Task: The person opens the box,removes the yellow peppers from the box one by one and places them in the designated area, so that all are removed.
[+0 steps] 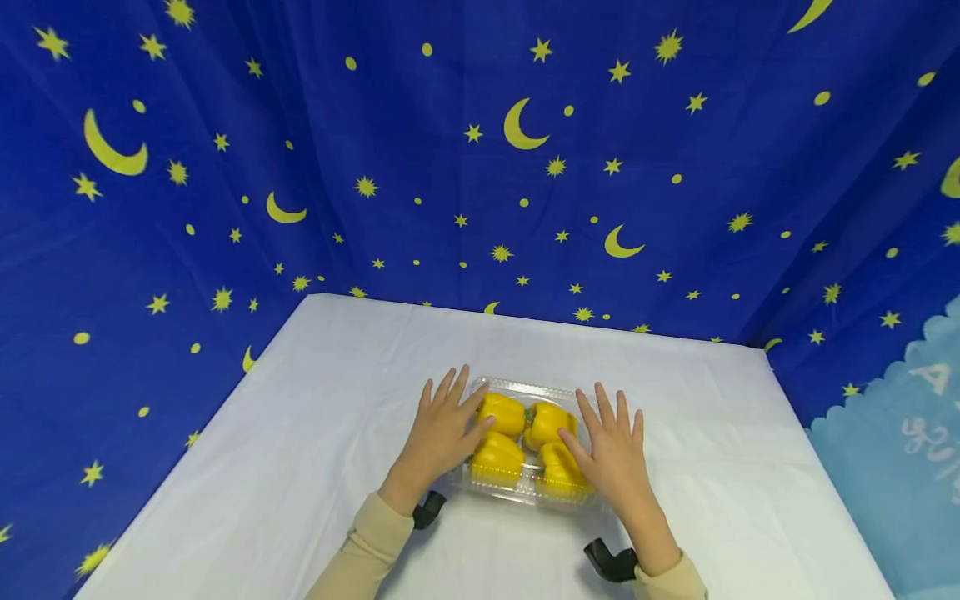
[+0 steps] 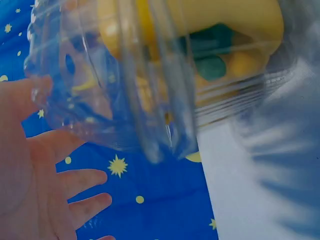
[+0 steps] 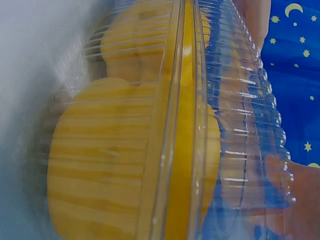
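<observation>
A clear plastic clamshell container [image 1: 525,498] sits on the table with several yellow bell peppers [image 1: 497,458] inside. Its ribbed lid [image 2: 75,105] is down over the base, the two rims close together along the side. My left hand [image 1: 441,435] lies along the container's left side, fingers spread and straight, the thumb at the lid. On the opposite side, my right hand [image 1: 617,454] is spread too, its thumb over the lid's right edge. A green stem [image 2: 212,65] shows through the plastic in the left wrist view. Yellow peppers [image 3: 100,165] fill the base in the right wrist view.
A white cloth covers the table [image 1: 375,367]. Blue fabric [image 1: 450,167] with yellow moons and stars hangs behind and at the sides. Black curved pieces [image 1: 609,562] show beside both wrists. A light blue panel [image 1: 900,450] with white lettering is at the right.
</observation>
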`<state>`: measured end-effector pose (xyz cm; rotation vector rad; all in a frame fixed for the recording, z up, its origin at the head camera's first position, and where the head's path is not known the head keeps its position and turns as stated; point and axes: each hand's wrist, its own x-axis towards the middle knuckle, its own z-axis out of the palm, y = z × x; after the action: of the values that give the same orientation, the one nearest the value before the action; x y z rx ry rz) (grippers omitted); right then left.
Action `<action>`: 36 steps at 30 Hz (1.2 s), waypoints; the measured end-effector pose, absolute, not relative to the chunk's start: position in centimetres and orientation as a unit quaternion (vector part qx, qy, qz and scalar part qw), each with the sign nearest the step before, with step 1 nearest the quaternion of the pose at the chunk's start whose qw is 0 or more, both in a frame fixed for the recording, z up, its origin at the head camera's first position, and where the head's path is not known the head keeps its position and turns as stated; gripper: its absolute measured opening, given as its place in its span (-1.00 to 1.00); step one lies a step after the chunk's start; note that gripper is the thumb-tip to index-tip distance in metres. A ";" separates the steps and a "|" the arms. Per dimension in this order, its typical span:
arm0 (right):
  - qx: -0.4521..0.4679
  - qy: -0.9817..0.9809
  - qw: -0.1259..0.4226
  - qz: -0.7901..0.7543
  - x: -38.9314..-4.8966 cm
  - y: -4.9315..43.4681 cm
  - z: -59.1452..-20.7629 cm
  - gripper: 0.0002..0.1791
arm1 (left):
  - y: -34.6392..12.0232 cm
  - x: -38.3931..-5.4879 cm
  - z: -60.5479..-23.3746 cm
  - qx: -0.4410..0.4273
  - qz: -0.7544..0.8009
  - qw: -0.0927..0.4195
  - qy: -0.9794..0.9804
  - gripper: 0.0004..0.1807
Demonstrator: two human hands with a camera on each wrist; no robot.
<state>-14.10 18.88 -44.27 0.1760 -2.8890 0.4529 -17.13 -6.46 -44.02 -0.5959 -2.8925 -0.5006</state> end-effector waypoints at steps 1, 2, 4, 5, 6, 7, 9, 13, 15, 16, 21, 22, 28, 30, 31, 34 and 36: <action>0.061 -0.980 0.107 0.156 -14.1 18.8 -44.3 -0.24 | -6.6 -17.1 -44.1 -0.197 -0.177 0.073 -0.961 -0.39; 0.060 -0.980 0.107 0.159 -14.1 18.9 -44.3 -0.23 | -6.9 -17.0 -44.1 -0.193 -0.187 0.071 -0.961 -0.40; 0.054 -0.978 0.099 0.176 -14.0 19.0 -44.3 -0.21 | -7.4 -17.0 -44.4 -0.182 -0.215 0.070 -0.957 -0.41; 0.050 -0.977 0.092 0.187 -13.9 19.2 -44.3 -0.19 | -7.8 -16.9 -44.6 -0.172 -0.228 0.070 -0.956 -0.42; 0.044 -0.975 0.085 0.201 -13.8 19.4 -44.4 -0.19 | -8.1 -16.9 -44.8 -0.161 -0.238 0.072 -0.955 -0.43; 0.037 -0.972 0.077 0.218 -13.7 19.6 -44.4 -0.18 | -8.5 -16.9 -45.1 -0.147 -0.250 0.074 -0.954 -0.43; 0.022 -0.965 0.059 0.254 -13.5 20.1 -44.7 -0.17 | -9.3 -16.7 -45.6 -0.115 -0.270 0.076 -0.953 -0.43; -0.002 -0.955 0.037 0.293 -12.6 20.9 -45.4 -0.18 | -10.6 -16.1 -46.9 -0.055 -0.309 0.077 -0.946 -0.46; -0.006 -0.953 0.035 0.301 -12.1 21.1 -45.9 -0.20 | -11.1 -15.6 -47.6 -0.034 -0.333 0.068 -0.940 -0.48; -0.006 -0.953 0.035 0.302 -11.8 21.1 -46.0 -0.22 | -11.2 -15.3 -48.0 -0.027 -0.347 0.064 -0.935 -0.49; 0.037 -0.950 0.087 0.298 -10.7 20.7 -46.8 -0.34 | -11.2 -14.2 -49.7 -0.020 -0.418 0.038 -0.907 -0.55; 0.050 -0.950 0.103 0.292 -10.5 20.6 -46.9 -0.36 | -11.0 -13.9 -50.0 -0.024 -0.434 0.031 -0.900 -0.57; 0.156 -0.941 0.189 0.232 -9.3 20.5 -47.8 -0.35 | -10.1 -12.6 -50.6 -0.045 -0.565 -0.057 -0.822 -0.66; 0.206 -0.932 0.216 0.205 -9.3 20.5 -48.2 -0.26 | -10.0 -12.4 -50.6 -0.044 -0.620 -0.097 -0.777 -0.63; 0.229 -0.927 0.228 0.192 -9.3 20.6 -48.4 -0.21 | -10.0 -12.3 -50.6 -0.041 -0.645 -0.117 -0.754 -0.61; 0.272 -0.914 0.258 0.155 -9.4 20.6 -49.0 -0.13 | -10.1 -11.8 -50.7 -0.036 -0.701 -0.165 -0.693 -0.51; 0.278 -0.913 0.264 0.139 -9.4 20.6 -49.1 -0.15 | -10.1 -11.5 -50.8 -0.034 -0.728 -0.186 -0.659 -0.44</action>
<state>-9.43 20.63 -49.10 0.7527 -2.4675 0.3746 -11.53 -10.06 -50.80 -0.1214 -2.3572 -2.6045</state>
